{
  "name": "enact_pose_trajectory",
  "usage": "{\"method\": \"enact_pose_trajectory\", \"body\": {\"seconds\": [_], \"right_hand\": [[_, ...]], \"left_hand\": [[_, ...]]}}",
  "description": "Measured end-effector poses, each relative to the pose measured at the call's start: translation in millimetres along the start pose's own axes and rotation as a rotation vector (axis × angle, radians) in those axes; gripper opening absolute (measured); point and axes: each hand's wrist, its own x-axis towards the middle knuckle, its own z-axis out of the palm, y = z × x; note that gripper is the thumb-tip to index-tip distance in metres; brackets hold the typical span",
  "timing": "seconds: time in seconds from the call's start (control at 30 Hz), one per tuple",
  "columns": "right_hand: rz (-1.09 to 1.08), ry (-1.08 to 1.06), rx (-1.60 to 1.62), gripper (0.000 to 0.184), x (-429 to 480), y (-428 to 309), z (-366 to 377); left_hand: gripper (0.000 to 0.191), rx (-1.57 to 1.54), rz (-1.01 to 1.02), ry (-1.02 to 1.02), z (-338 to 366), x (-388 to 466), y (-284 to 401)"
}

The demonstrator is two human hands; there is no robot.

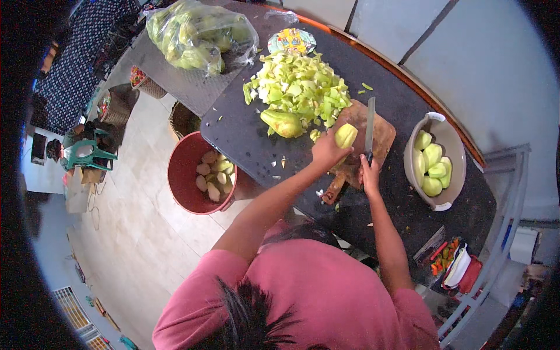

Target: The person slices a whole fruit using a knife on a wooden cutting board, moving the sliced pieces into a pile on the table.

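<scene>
My left hand (329, 151) grips a peeled pale green chayote (346, 135) over a wooden cutting board (385, 131). In my right hand (370, 174) is the dark handle of a kitchen knife (370, 124), its long blade pointing away from me across the board. A large heap of green peelings and trimmings (302, 85) lies just beyond my left hand. An unpeeled chayote (282, 123) rests at the heap's near edge. To the right of the board, a grey-beige plastic basin (457, 162) holds several peeled chayotes (432, 154).
A clear plastic bag of chayotes (201, 37) lies at the dark table's (245, 148) far left. On the floor, a red bucket (183, 175) contains pale pieces. Chillies (446, 258) lie at the right end. A person (78, 148) sits on a green chair in the background.
</scene>
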Motion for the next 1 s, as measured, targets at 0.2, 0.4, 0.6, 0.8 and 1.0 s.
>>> {"method": "enact_pose_trajectory", "body": {"seconds": [0.2,0.4,0.6,0.8,1.0], "right_hand": [[-0.209,-0.002,-0.064,0.035,5.9,15.3,1.0],[-0.277,-0.079,-0.070,0.036,7.2,-1.6,39.4],[-0.304,-0.058,-0.055,0.042,25.1,13.9,41.8],[-0.189,-0.018,-0.136,0.047,24.2,13.4,38.5],[-0.156,-0.092,-0.115,0.041,25.4,15.1,33.2]], "left_hand": [[0.081,0.270,0.072,-0.045,28.6,10.3,11.2],[0.043,0.146,0.313,-0.010,26.1,22.7,-70.5],[0.038,0.440,0.377,0.011,-15.6,35.2,-69.6],[0.026,0.893,0.627,-0.007,-11.1,56.7,-85.5],[0.024,0.922,0.700,-0.041,4.1,81.0,-105.2]]}}
